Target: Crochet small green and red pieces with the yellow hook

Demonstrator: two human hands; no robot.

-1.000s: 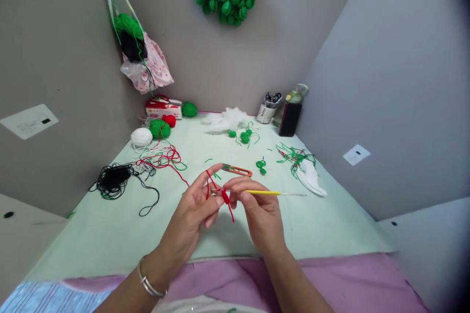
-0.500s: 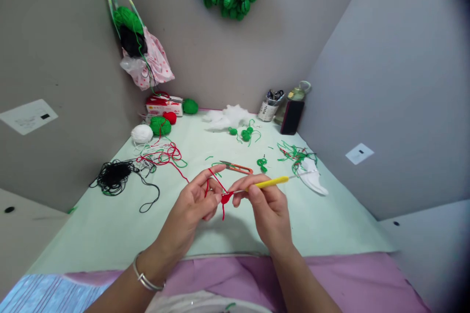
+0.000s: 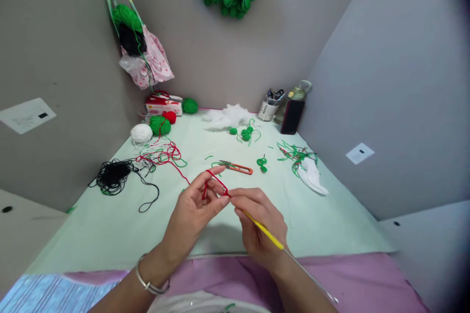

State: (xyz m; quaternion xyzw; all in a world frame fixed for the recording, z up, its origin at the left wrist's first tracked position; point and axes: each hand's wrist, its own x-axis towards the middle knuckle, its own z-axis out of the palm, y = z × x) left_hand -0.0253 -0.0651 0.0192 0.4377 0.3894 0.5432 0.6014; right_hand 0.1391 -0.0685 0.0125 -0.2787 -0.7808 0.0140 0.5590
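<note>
Between thumb and fingers my left hand (image 3: 198, 205) pinches a small red crochet piece (image 3: 227, 194), mostly hidden by the fingertips. Red yarn (image 3: 217, 181) runs taut over the raised left index finger and trails back to the loose red strands on the table. My right hand (image 3: 262, 225) is closed around a crochet hook with a yellow grip (image 3: 266, 232); its metal end points down toward my right forearm. The hook's working tip meets the red piece at the left fingertips. Just beyond the hands lie orange thread snips (image 3: 238, 168).
Tangled black yarn (image 3: 115, 176) and a white yarn ball (image 3: 141, 133) lie at left. White stuffing (image 3: 229, 117) and small green crocheted pieces (image 3: 246, 133) sit farther back. A pen cup (image 3: 268, 109), a phone (image 3: 293, 117) and green scraps (image 3: 293, 154) are at right.
The hook has swung from nearly level to slanting down toward my right forearm, as my right hand turned and lowered. The red piece is now more covered by fingers.
</note>
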